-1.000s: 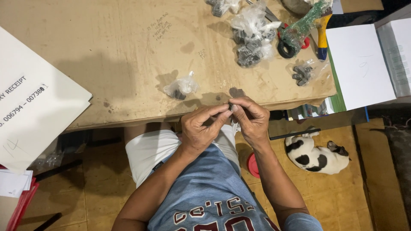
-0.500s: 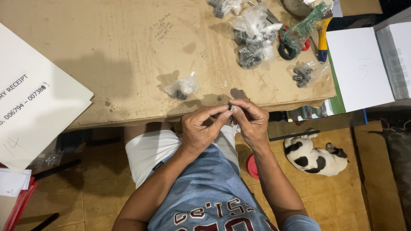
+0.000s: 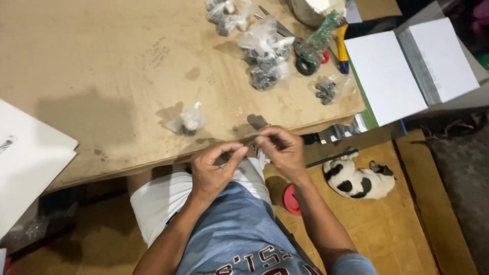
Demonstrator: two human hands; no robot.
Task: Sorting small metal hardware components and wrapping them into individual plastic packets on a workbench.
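My left hand (image 3: pixel 214 170) and my right hand (image 3: pixel 282 150) meet at the front edge of the cardboard-covered table (image 3: pixel 102 76), just above my lap. Both pinch a small clear plastic bag (image 3: pixel 261 157), which hangs from my right fingers; what it contains is too small to tell. Another small tied bag with dark pieces (image 3: pixel 187 122) lies on the cardboard just beyond my left hand.
Several more bags of dark parts (image 3: pixel 265 56) lie at the far right of the table, beside a green-wrapped tool (image 3: pixel 318 38) and a yellow-handled tool (image 3: pixel 340 48). White sheets (image 3: pixel 407 66) lie to the right and a white paper (image 3: pixel 30 168) to the left. A black-and-white cat (image 3: pixel 356 179) and a red lid (image 3: pixel 291 199) are on the floor.
My hands have drawn slightly apart; the left has dropped a little below the table's edge. The bags on the table have not moved.
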